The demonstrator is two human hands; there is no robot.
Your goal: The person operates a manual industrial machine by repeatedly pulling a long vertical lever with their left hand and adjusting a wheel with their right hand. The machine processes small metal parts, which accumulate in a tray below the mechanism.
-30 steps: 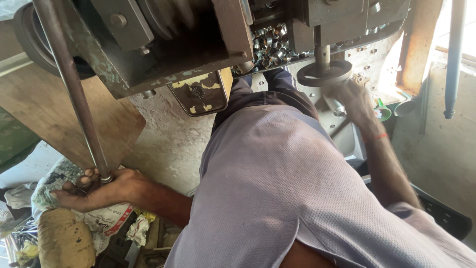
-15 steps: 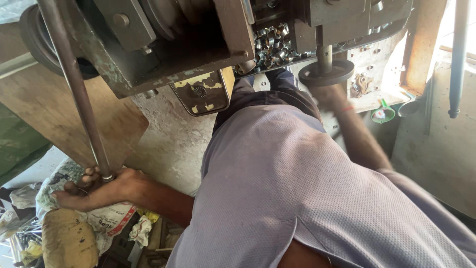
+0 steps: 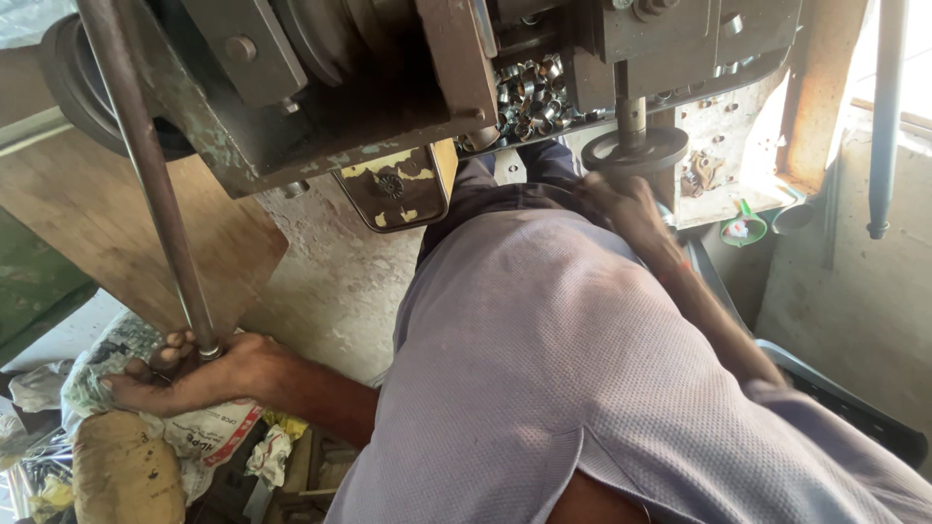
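Left hand (image 3: 199, 374) clenched round the long steel lever (image 3: 146, 175) at its low end, right hand (image 3: 621, 199) under the round press wheel (image 3: 636, 150), fingers unclear; many small metal rings (image 3: 529, 92) piled behind, apparently unprocessed.

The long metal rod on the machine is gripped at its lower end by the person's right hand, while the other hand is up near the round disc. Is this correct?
Not quite. The head view shows the left hand gripping the lower end of the long metal rod; the right hand is the one up near the round disc.
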